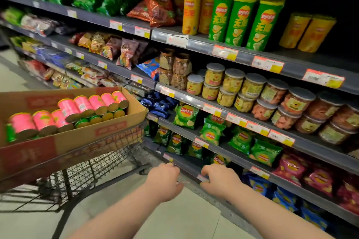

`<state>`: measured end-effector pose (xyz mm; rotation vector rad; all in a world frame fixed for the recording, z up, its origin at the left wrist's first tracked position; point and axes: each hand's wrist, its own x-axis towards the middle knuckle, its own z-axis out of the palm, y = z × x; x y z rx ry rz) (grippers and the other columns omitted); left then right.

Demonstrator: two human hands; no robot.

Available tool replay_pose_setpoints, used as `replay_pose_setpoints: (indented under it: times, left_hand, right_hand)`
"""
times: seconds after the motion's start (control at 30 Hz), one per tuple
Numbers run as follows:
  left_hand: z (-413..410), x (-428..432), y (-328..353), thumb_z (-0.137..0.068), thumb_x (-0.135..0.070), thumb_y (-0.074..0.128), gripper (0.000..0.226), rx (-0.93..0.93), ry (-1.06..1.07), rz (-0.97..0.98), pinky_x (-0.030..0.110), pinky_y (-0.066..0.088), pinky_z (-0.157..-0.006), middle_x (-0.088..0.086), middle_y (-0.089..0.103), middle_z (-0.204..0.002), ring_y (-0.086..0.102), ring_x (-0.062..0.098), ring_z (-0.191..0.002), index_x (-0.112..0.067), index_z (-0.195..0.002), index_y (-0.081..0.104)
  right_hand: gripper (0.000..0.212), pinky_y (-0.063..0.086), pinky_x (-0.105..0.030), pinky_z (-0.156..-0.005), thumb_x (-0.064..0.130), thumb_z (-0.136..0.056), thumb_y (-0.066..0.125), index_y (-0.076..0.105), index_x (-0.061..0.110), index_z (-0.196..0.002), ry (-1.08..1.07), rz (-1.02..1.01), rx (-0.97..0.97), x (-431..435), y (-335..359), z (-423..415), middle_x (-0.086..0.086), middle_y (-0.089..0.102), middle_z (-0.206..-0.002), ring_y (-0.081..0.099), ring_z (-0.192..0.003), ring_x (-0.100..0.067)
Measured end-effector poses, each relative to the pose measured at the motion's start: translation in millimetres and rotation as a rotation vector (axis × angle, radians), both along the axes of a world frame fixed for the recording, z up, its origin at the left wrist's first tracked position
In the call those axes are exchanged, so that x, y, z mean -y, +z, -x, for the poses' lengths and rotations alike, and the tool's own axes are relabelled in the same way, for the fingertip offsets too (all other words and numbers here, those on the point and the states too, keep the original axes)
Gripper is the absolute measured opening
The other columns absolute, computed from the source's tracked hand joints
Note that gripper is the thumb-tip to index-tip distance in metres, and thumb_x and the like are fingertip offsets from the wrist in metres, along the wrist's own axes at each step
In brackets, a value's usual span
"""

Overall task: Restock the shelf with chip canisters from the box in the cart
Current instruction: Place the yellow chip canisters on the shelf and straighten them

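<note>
Pink chip canisters (83,105) lie on their sides at nine o'clock, stacked over green ones (101,118) in the cardboard box (108,134), which sits tilted on the wire cart (93,165). Pull one from the pile and its neighbours could roll, and a hard tug might shift that box on the rim.

Up at one o'clock, green canisters (240,23) and yellow ones (191,13) stand upright on the top shelf (242,56). Nudge one while loading and the row may topple.

Down at six o'clock, the left hand (165,178) and right hand (218,177) are both loosely curled and carrying nothing, near a low shelf edge (186,165). Whether the right one touches it, I can't tell.
</note>
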<state>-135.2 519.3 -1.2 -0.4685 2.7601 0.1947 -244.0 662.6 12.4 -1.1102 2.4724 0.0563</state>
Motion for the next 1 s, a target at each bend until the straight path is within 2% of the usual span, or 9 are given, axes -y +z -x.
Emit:
replay_pose_setpoints:
  times: [0.4, 0.57, 0.7, 1.0]
  left_hand:
    - [-101, 188, 1, -0.090, -0.044, 0.046, 0.043, 0.019, 0.254, -0.059, 0.038, 0.046, -0.091, 0.007, 0.053, -0.122, 0.050, 0.028, -0.116, -0.017, -0.123, 0.054]
    - [-139, 263, -2, -0.090, -0.046, 0.048, 0.043, 0.004, 0.330, -0.048, 0.038, 0.045, -0.093, 0.007, 0.053, -0.123, 0.049, 0.028, -0.118, -0.018, -0.122, 0.054]
    - [-152, 296, 2, -0.089, -0.045, 0.047, 0.039, -0.044, 0.367, -0.039, 0.036, 0.045, -0.091, 0.006, 0.054, -0.118, 0.050, 0.027, -0.114, -0.017, -0.116, 0.056]
    - [-146, 345, 15, -0.090, -0.047, 0.047, 0.036, -0.147, 0.419, -0.046, 0.036, 0.046, -0.084, 0.004, 0.055, -0.110, 0.052, 0.024, -0.106, -0.018, -0.111, 0.056]
  right_hand:
    - [0.041, 0.042, -0.036, -0.093, 0.038, -0.091, 0.046, 0.049, 0.027, -0.131, 0.209, -0.043, 0.038, 215, -9, -72, -0.003, 0.053, -0.131, 0.049, -0.122, -0.029]
    - [0.039, 0.044, -0.033, -0.084, 0.038, -0.092, 0.049, 0.049, 0.025, -0.129, 0.273, -0.042, 0.061, 287, -14, -97, -0.001, 0.055, -0.127, 0.054, -0.113, -0.024]
    - [0.041, 0.041, -0.035, -0.096, 0.038, -0.091, 0.048, 0.050, 0.028, -0.130, 0.286, -0.036, 0.066, 325, -16, -114, 0.000, 0.052, -0.133, 0.050, -0.121, -0.025]
    - [0.038, 0.046, -0.035, -0.094, 0.042, -0.090, 0.052, 0.054, 0.026, -0.125, 0.297, 0.004, 0.099, 396, -7, -96, 0.001, 0.055, -0.129, 0.053, -0.117, -0.022]
